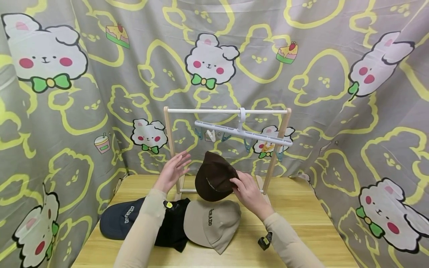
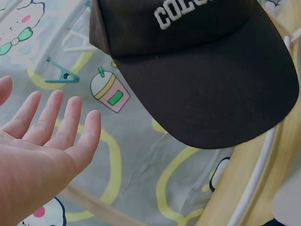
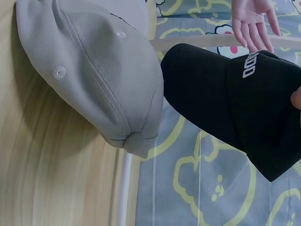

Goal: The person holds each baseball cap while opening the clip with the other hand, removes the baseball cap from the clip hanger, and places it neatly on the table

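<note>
My right hand (image 1: 249, 191) pinches the edge of a dark brown baseball cap (image 1: 214, 178), held tilted in the air before the rack with its brim downward. White raised lettering shows on its front in the left wrist view. My left hand (image 1: 172, 171) stands apart from the cap, to its left, palm turned inward and fingers extended, holding nothing. Above the cap, a white clip hanger (image 1: 256, 136) hangs slanted from the rack's top bar, with several small clips, one a teal clip (image 2: 62, 73) in the left wrist view. Only a fingertip of my right hand shows in the right wrist view.
On the wooden table (image 1: 295, 238), a navy cap (image 1: 115, 221), a black cap (image 1: 172, 227) and a beige cap (image 1: 214, 223) lie in a row at the front left. The rack has wooden side posts (image 1: 278, 149) and a white top bar (image 1: 204, 111). A patterned curtain (image 1: 254, 22) surrounds the table.
</note>
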A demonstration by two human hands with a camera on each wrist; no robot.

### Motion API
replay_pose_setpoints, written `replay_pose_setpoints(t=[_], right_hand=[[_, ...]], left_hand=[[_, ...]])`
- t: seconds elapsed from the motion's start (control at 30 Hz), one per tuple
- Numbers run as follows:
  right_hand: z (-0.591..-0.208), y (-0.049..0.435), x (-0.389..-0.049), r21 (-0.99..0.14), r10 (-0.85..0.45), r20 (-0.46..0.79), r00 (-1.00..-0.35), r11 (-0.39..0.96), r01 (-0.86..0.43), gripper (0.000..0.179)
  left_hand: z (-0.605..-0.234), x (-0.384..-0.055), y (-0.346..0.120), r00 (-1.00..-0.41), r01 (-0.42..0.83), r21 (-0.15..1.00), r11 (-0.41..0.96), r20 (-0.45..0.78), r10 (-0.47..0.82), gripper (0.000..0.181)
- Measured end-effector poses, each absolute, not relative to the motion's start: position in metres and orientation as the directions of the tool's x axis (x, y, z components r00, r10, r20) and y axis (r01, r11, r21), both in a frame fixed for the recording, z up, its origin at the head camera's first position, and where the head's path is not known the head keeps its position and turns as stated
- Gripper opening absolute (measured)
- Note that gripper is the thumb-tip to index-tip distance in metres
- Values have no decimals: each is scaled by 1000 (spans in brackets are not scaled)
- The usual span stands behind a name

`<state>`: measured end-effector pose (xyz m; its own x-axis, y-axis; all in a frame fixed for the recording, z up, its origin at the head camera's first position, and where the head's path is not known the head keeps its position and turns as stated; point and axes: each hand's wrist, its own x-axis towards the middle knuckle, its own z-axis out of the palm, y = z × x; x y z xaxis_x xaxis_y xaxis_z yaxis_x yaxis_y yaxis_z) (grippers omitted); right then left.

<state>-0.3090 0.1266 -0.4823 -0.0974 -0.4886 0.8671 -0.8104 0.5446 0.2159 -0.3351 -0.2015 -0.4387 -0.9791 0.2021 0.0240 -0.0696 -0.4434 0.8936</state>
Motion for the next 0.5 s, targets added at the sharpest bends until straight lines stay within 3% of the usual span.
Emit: replay_pose_setpoints(t=[0.5], right_hand=[[-480,128,-298,208,-461,884,-81,540,-816,20]], left_hand=[[-460,-312,-213,-988,-66,897,-437,4,157,53]])
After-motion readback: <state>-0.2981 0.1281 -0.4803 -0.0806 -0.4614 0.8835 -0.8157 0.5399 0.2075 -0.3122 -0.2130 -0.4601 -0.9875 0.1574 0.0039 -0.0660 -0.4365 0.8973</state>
